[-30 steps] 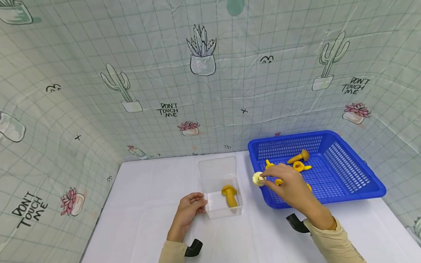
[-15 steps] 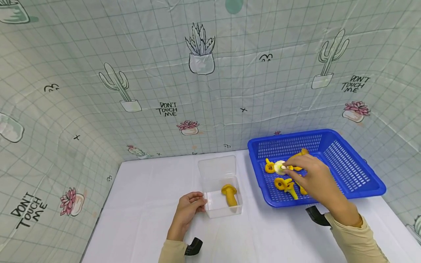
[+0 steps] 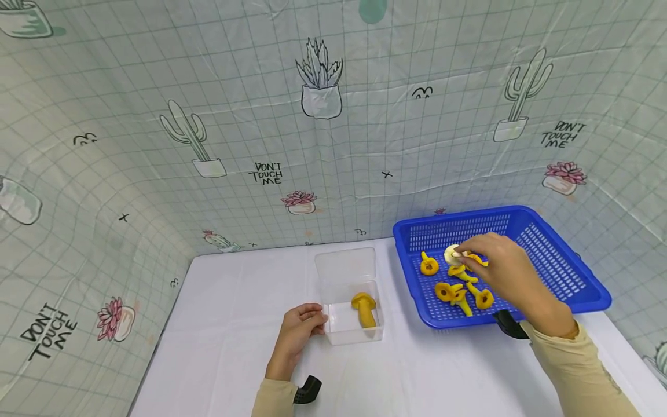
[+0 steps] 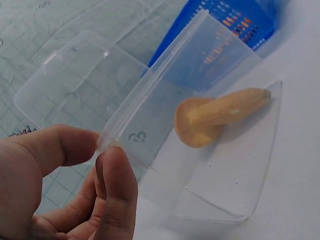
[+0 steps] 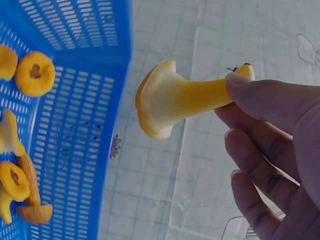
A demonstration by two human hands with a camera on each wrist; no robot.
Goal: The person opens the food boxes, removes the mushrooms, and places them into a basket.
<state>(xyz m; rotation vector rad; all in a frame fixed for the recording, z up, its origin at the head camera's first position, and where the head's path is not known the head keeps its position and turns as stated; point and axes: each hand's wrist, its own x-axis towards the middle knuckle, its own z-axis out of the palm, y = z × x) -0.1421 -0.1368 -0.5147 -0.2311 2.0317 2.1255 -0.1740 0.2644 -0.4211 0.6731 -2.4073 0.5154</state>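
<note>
My left hand pinches the left rim of a clear plastic box, its lid tipped up at the back. Inside the box lies one ochre mushroom, cap toward the back. Over the blue basket, my right hand holds another mushroom by its stem end, between thumb and fingers. Its stem is yellow and its cap's underside pale, as the right wrist view shows. Several yellow mushrooms lie in the basket; the right hand covers part of them.
The box and basket stand apart on a white tablecloth, basket to the right. Behind and at both sides hangs a gridded curtain with cactus prints. Each wrist carries a black camera mount.
My right hand has carried the pale-capped mushroom rightward and farther back, from the basket's left edge to above its middle. The left hand stays at the box.
</note>
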